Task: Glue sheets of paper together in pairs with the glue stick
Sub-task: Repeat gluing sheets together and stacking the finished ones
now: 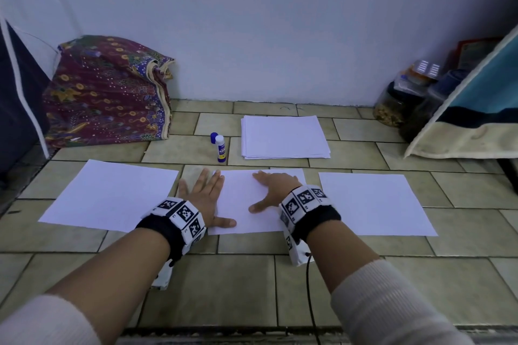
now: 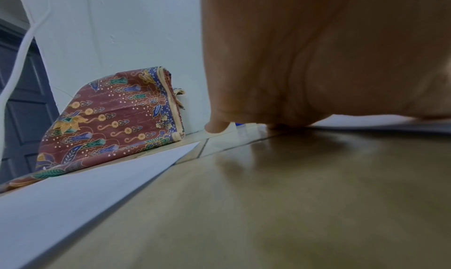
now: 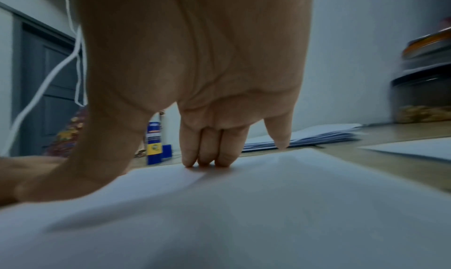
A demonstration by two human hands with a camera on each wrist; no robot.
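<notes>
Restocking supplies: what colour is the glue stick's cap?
Blue; the cap stands off beside the glue stick, clearest in the head view.

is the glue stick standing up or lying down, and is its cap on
Standing upright on the floor tiles. The glue stick is uncapped: its white top shows, and the blue cap sits beside it.

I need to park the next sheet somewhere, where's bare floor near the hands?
Bare tile lies between the left sheet and the patterned cloth bundle, and in front of both hands, toward the person. It is crowded around the glue stick, its cap and the paper stack.
</notes>
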